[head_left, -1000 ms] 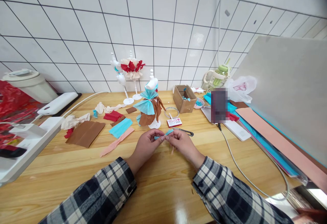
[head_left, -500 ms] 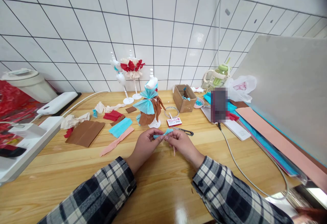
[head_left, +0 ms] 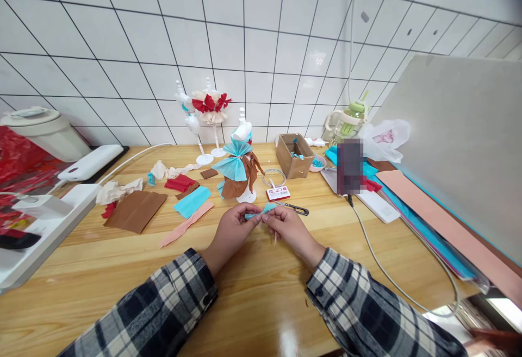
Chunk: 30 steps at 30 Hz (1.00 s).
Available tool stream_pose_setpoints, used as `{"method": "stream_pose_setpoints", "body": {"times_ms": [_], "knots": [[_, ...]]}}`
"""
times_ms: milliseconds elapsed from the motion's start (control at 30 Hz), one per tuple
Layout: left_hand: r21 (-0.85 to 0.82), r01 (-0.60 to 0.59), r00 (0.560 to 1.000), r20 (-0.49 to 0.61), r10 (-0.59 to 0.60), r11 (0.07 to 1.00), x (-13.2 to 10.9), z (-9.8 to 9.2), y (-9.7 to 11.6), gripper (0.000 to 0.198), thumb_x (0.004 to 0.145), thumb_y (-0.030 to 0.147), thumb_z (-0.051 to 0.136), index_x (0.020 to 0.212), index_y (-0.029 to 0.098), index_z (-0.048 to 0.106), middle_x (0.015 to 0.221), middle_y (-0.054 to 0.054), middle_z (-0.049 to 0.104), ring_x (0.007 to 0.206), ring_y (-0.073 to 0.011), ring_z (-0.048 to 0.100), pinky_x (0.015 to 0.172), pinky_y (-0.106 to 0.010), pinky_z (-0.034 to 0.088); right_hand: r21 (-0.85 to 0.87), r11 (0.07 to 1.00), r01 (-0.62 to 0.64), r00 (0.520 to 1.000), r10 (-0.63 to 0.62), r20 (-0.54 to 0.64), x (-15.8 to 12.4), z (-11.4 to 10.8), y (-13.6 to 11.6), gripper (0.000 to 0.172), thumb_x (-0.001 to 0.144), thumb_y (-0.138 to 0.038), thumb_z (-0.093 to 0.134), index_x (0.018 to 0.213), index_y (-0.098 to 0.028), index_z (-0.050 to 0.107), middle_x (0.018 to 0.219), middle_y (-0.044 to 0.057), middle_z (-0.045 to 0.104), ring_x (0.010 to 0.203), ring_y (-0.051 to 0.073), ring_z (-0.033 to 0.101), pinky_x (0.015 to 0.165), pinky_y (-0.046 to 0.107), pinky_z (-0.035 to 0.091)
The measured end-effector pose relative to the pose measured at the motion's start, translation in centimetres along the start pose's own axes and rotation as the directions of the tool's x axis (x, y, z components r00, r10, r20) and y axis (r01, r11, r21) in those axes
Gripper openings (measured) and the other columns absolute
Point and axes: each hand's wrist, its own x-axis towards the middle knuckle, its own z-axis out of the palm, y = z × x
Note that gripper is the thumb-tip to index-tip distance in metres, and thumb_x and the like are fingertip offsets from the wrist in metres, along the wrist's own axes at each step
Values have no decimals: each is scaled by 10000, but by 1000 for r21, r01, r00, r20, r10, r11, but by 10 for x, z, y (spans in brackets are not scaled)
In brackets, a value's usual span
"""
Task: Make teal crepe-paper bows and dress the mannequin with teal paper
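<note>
My left hand (head_left: pixel 231 232) and my right hand (head_left: pixel 290 229) meet above the wooden table (head_left: pixel 253 292), fingers pinched together. Between them they hold a small blue crepe paper strip (head_left: pixel 259 212), gathered at its middle; a thin thread hangs below my right fingers. Just beyond the hands stands a small white mannequin (head_left: pixel 240 168) dressed in brown paper with a blue bow. Small scissors (head_left: pixel 294 208) lie right of the strip, and a red-and-white packet (head_left: pixel 278 193) sits behind them.
Paper scraps lie at the left: brown sheet (head_left: pixel 136 210), blue piece (head_left: pixel 192 201), pink strip (head_left: pixel 185 224), red pieces (head_left: pixel 180 183). A cardboard box (head_left: pixel 294 156), a wire ring (head_left: pixel 273 177), a phone (head_left: pixel 349 168) with cable, and coloured paper sheets (head_left: pixel 432 221) lie at the right. A second dressed mannequin (head_left: pixel 210 112) stands by the wall.
The hands stay in place; the fingers have shifted slightly on the blue strip, whose right end now tilts up a little.
</note>
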Motion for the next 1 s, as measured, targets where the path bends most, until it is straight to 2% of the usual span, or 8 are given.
{"method": "stream_pose_setpoints", "body": {"times_ms": [333, 467, 633, 833, 1000], "knots": [[-72, -34, 997, 67, 38, 997, -1, -3, -2, 211, 740, 344, 645, 855, 168, 653, 886, -62, 700, 846, -198, 640, 766, -301, 497, -25, 1000, 0, 1000, 0, -8, 1, 1, 0, 268, 722, -431, 674, 693, -181, 581, 492, -61, 495, 405, 79, 410, 382, 202, 332], [-51, -24, 999, 45, 26, 998, 0, -2, -2, 235, 728, 378, 683, 831, 168, 659, 850, -53, 698, 817, -194, 632, 740, -288, 483, -45, 999, 28, 999, -28, -15, 0, 3, -1, 259, 729, -426, 648, 698, -185, 561, 496, -67, 477, 412, 79, 399, 392, 204, 338], [-116, 10, 999, 32, -7, 993, 2, -3, -4, 193, 730, 356, 681, 771, 169, 655, 767, -21, 679, 744, -173, 610, 712, -273, 469, -92, 993, 79, 997, -78, 15, -1, 4, -1, 248, 728, -423, 650, 736, -186, 578, 510, -65, 466, 440, 87, 390, 413, 209, 326], [-229, 28, 994, 113, -2, 973, 0, -7, -2, 206, 787, 368, 623, 797, 166, 660, 789, -17, 667, 768, -164, 597, 753, -273, 461, -152, 979, 133, 991, -136, -4, -3, 4, -2, 220, 748, -396, 625, 771, -178, 604, 539, -58, 458, 451, 85, 379, 407, 208, 321], [-195, -28, 996, 73, 42, 980, 0, -4, -3, 232, 690, 330, 736, 830, 166, 651, 842, -30, 666, 823, -178, 600, 782, -280, 467, -132, 984, 123, 992, -125, -9, -3, 4, -3, 204, 751, -384, 603, 778, -182, 587, 530, -62, 441, 442, 95, 394, 387, 214, 365]]}}
